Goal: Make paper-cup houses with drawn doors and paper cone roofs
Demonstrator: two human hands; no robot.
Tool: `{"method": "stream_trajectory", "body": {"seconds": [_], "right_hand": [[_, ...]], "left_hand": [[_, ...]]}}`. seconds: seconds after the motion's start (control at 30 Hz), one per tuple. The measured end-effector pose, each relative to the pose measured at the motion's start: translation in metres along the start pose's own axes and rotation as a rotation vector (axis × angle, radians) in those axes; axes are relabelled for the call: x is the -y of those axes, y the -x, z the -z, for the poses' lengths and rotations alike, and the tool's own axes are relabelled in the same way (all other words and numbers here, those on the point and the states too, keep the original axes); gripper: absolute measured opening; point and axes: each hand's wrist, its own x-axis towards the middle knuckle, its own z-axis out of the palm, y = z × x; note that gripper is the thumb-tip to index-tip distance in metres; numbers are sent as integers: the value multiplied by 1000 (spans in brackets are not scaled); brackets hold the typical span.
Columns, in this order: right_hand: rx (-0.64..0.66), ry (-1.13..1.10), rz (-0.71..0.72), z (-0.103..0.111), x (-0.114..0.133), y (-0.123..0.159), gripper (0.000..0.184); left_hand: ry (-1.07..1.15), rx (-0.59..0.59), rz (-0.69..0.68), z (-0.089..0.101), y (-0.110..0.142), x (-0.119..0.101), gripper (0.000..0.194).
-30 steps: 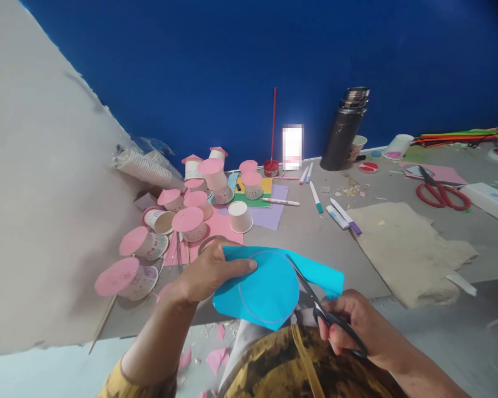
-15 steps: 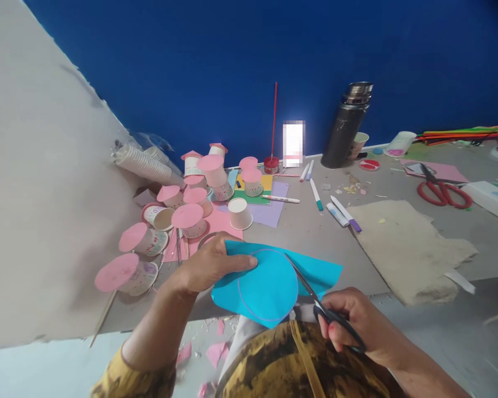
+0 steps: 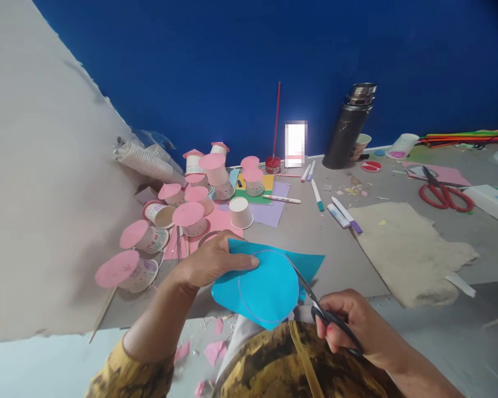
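Note:
My left hand (image 3: 216, 260) pinches the upper left of a blue sheet of paper (image 3: 269, 293), thumb on top and fingers hidden beneath. A circle is drawn on the sheet in a thin purple line. My right hand (image 3: 348, 323) is closed round the handles of dark-handled scissors (image 3: 315, 301). Their blades lie along the right side of the circle, with the tip near its upper right edge. A flap of the sheet bends away to the right of the blades. Just beyond the sheet stands a plain white paper cup (image 3: 240, 213).
Several paper cups with pink paper discs (image 3: 190, 214) crowd the left of the table. Behind are markers (image 3: 317, 196), a black flask (image 3: 346, 130) and a lit phone screen (image 3: 295, 143). On the right lie a beige cloth (image 3: 406, 249) and red-handled scissors (image 3: 446, 198). Pink scraps (image 3: 216, 352) litter the floor.
The sheet's right flap has folded further back and reaches less far right. The scissors have shifted very slightly left; my left hand keeps its hold.

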Motion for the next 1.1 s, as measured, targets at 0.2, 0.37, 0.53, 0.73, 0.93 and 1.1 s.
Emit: {"method": "stream_trajectory", "body": {"seconds": [0.2, 0.37, 0.53, 0.73, 0.93, 1.1], "right_hand": [[-15, 22, 17, 1, -1, 0, 30], [-1, -14, 22, 1, -2, -1, 32], [30, -42, 32, 6, -2, -2, 52], [-131, -107, 153, 17, 2, -15, 73], [-203, -330, 235, 9, 14, -40, 77], [-242, -216, 282, 1, 13, -38, 76]], "left_hand": [[-37, 49, -9, 1, -3, -3, 16], [-51, 26, -32, 1, -3, -5, 11], [18, 15, -12, 2, -10, -14, 12], [390, -124, -200, 5, -9, -6, 57], [701, -472, -465, -46, -31, 38, 65], [609, -798, -437, -95, -56, 47, 37]]}}
